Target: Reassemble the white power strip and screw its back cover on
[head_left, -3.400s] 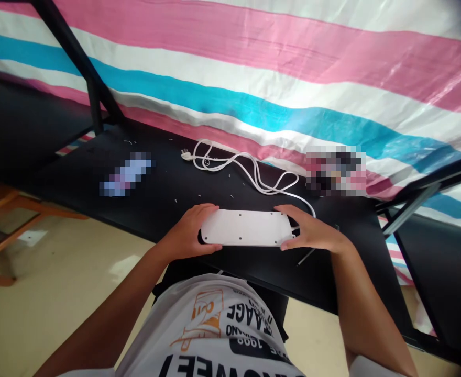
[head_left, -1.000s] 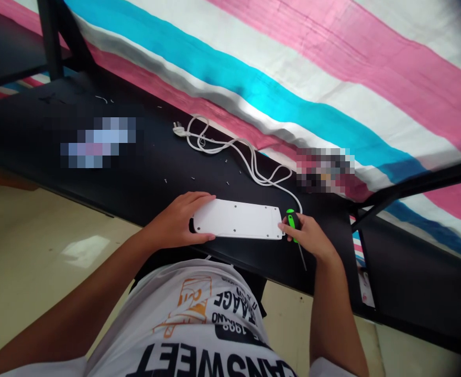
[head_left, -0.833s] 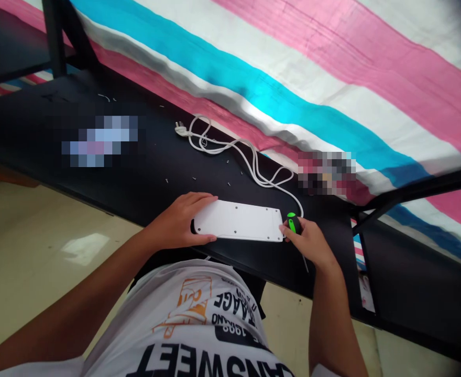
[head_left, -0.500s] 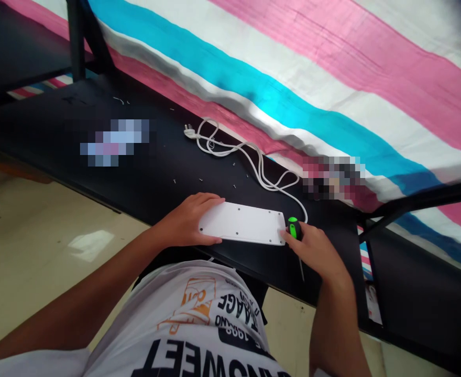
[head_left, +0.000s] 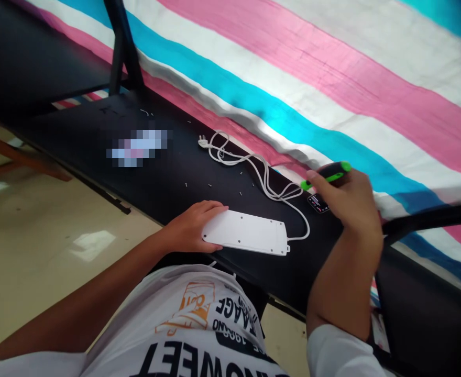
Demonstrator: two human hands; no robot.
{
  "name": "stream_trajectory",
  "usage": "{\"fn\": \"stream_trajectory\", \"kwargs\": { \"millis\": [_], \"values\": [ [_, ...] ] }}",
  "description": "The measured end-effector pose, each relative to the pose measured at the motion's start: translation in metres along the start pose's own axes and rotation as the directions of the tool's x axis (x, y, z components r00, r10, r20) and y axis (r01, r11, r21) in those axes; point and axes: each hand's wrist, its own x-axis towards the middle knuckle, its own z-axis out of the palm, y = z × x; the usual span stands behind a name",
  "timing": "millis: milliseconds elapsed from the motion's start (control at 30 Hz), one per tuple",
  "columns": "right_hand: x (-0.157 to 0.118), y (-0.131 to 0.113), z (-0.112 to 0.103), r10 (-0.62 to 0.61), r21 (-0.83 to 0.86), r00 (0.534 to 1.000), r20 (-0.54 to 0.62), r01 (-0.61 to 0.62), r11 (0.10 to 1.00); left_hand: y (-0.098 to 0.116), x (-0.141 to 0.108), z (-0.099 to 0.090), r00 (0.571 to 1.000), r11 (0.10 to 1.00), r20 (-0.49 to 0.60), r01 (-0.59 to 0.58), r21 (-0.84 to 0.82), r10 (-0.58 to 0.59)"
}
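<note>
A white power strip (head_left: 250,234) lies on the black table with its flat, screw-holed face up. My left hand (head_left: 195,225) grips its left end, thumb on the near edge and fingers over the far edge. Raised above the table's right part, my right hand (head_left: 348,193) is closed round a black and green screwdriver (head_left: 330,175). The screwdriver lies sideways, and its shaft is hard to make out. From the strip's right end a white cable (head_left: 264,173) runs back in loose loops to its plug (head_left: 202,141).
Several small screws (head_left: 241,193) lie scattered behind the strip on the black table (head_left: 155,183). A blurred-out pale item (head_left: 140,146) is at the left. Beneath my right hand is a dark device with a lit screen (head_left: 317,203). Striped cloth (head_left: 293,94) hangs behind.
My right hand has left the strip's right end and moved up and right, turning the screwdriver from pointing down to sideways. My left hand keeps its grip. The view has shifted slightly.
</note>
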Motion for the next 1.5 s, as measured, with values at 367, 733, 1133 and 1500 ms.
{"fn": "stream_trajectory", "kwargs": {
  "millis": [367,733,1133,1500],
  "values": [
    [0.005,-0.010,0.064,-0.117,0.246,0.967,0.226,0.059,0.967,0.002,0.001,-0.003,1.000,1.000,-0.001,-0.006,0.006,0.006],
    [0.006,-0.008,0.065,-0.114,0.244,0.978,0.174,0.070,0.967,0.001,0.000,0.000,1.000,1.000,-0.008,-0.006,0.020,0.006],
    [-0.004,-0.006,0.021,-0.110,0.504,0.965,0.239,-0.026,0.864,0.000,0.001,-0.001,0.996,0.991,-0.001,0.085,-0.107,-0.086],
    [-0.001,-0.004,0.022,-0.161,0.545,0.911,0.379,-0.079,0.835,0.001,-0.003,-0.001,0.995,0.993,-0.006,0.102,-0.057,-0.102]
  ]
}}
